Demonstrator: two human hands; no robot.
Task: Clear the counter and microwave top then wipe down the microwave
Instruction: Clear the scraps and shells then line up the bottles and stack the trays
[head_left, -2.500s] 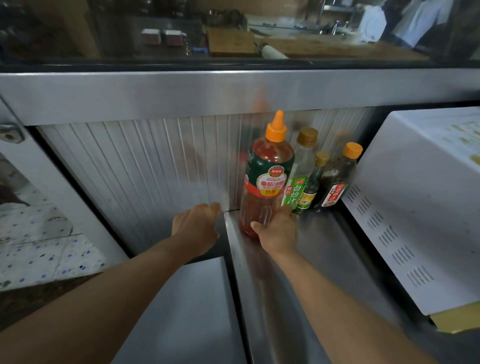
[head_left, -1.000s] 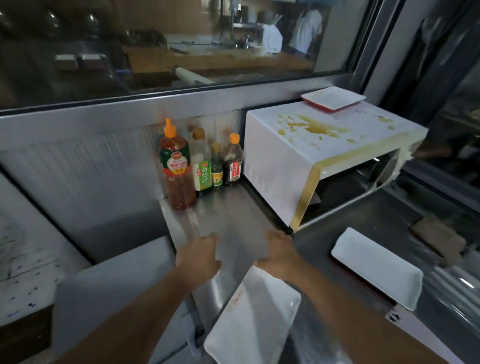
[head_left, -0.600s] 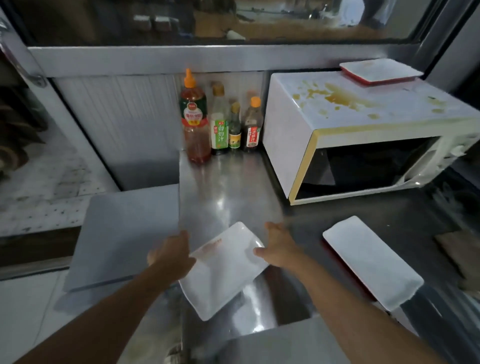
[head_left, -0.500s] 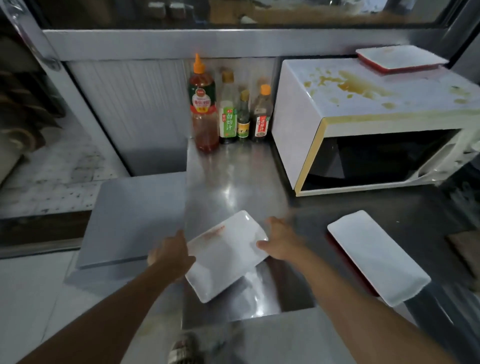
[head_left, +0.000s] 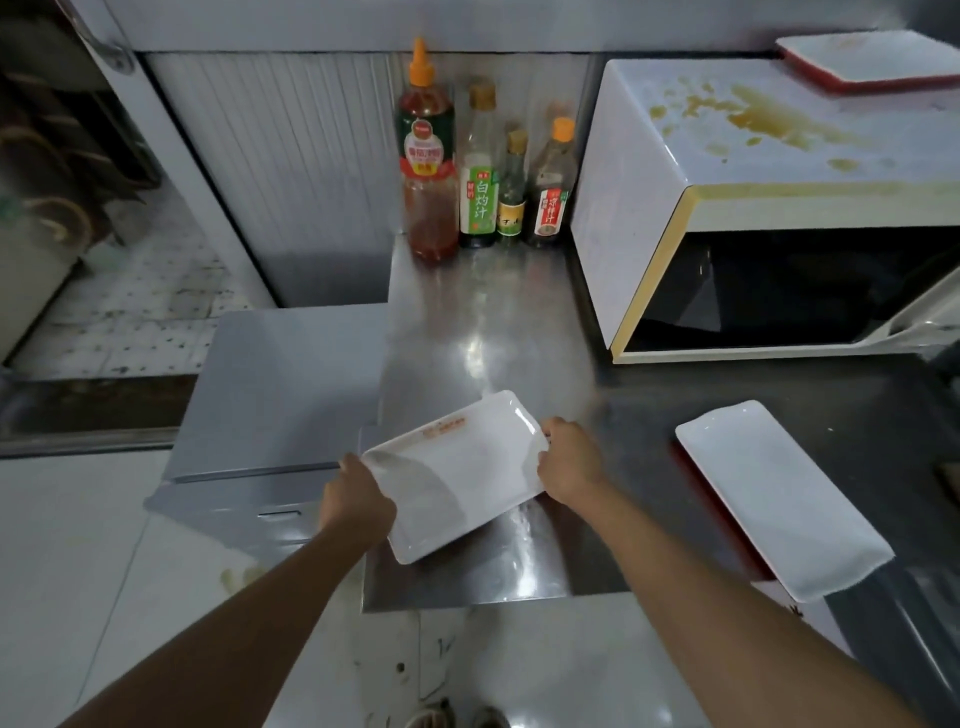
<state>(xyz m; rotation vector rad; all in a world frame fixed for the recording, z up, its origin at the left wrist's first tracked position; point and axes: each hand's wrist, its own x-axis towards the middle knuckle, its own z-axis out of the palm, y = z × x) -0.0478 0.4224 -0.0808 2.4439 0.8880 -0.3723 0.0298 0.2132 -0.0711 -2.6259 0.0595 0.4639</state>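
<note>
A white rectangular plate (head_left: 457, 473) with a small orange smear lies tilted at the front of the steel counter (head_left: 488, 322). My left hand (head_left: 356, 501) grips its near left end and my right hand (head_left: 569, 460) grips its far right end. A white microwave (head_left: 753, 208) stands at the right, its top stained with yellow-brown spills. On the microwave's far right corner sits a red-rimmed white plate (head_left: 872, 57). A second white plate (head_left: 779, 493) lies on the dark counter at the right.
Several sauce bottles (head_left: 483, 166) stand against the ribbed back wall, left of the microwave. A lower grey metal cabinet (head_left: 280, 389) adjoins the counter on the left. White floor shows below the counter's front edge.
My hands left the bottles and came back to the counter's front, closing on both ends of the white plate. The view has tipped down and pulled back.
</note>
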